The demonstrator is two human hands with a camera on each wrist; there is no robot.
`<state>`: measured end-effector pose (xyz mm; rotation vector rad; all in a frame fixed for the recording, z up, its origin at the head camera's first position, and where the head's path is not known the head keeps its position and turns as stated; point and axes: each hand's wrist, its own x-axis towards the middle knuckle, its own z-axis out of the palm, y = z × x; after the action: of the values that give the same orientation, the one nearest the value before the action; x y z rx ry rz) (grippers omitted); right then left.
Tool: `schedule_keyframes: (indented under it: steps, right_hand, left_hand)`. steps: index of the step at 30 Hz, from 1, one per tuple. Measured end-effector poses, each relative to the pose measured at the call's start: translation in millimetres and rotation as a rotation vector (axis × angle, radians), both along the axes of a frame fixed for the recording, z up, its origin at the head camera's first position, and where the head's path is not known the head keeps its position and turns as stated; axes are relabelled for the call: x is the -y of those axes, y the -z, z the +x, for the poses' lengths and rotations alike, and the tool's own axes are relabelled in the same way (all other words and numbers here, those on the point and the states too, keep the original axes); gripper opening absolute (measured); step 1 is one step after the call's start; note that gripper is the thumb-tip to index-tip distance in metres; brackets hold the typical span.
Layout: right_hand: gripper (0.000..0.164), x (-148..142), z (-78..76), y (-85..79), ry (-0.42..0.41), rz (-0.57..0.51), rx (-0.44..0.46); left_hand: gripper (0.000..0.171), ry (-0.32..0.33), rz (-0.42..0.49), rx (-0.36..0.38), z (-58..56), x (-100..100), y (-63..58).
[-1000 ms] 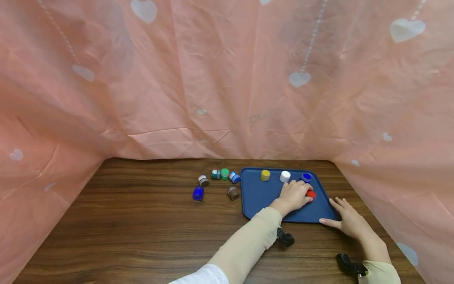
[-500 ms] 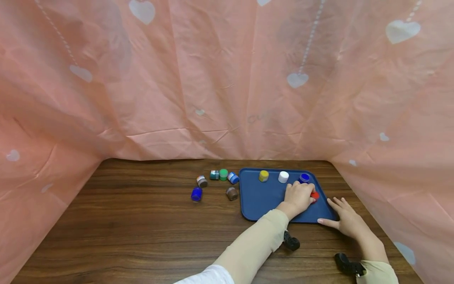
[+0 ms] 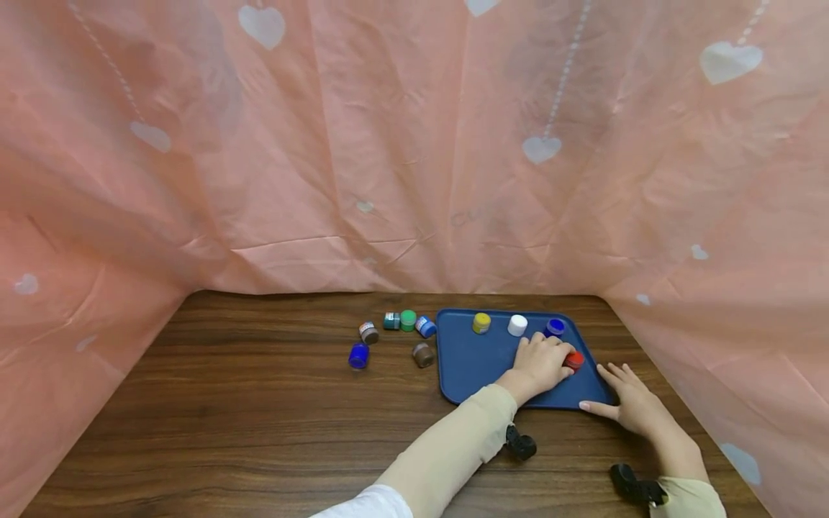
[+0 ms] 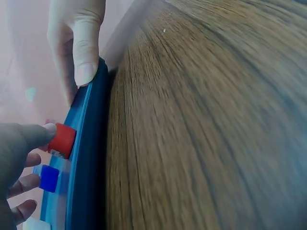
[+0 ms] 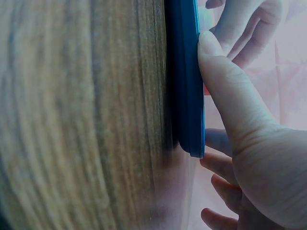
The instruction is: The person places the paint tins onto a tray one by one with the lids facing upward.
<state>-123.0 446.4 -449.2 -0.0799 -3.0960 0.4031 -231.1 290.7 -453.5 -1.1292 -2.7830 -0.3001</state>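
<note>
My left hand [image 3: 539, 360] reaches over the blue tray [image 3: 469, 374] and pinches a small red paint jar [image 3: 576, 360] by its side, near the tray's right end. In the left wrist view the thumb tip overlaps the red jar [image 4: 63, 141], while the other fingers are spread. Spread fingers of my right hand [image 3: 637, 403] lie along the tray's right edge, its thumb at the front right corner. The right wrist view has that thumb [image 5: 235, 91] against the tray's rim [image 5: 192, 96]. Behind the red jar stands a dark blue jar [image 3: 554, 327].
A white jar [image 3: 517, 325] and a yellow jar [image 3: 481, 323] stand along the tray's back. Left of the tray, several more jars sit on the wooden table, among them a green jar [image 3: 408, 320], a brown jar [image 3: 424, 355] and a blue jar [image 3: 359, 355]. A pink curtain [image 3: 414, 144] surrounds the table.
The red jar has shifted slightly right and toward the front of the tray with my left hand, which then drew back a little left, baring more of it. My right hand stays at the tray's corner.
</note>
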Motion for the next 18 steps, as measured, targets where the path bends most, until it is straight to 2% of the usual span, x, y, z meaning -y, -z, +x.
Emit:
schedule_keyframes:
  steps: [5, 18]
  right_hand:
    - [0.097, -2, -2.1, 1.5, 0.001, 0.001, 0.004]
    - [0.098, -2, -2.0, 0.1, 0.002, -0.005, 0.031]
  left_hand:
    - [0.04, 0.041, 0.009, -0.023, 1.1, 16, -5.4]
    - [0.041, 0.067, 0.048, -0.09, 8.6, 52, -20.6]
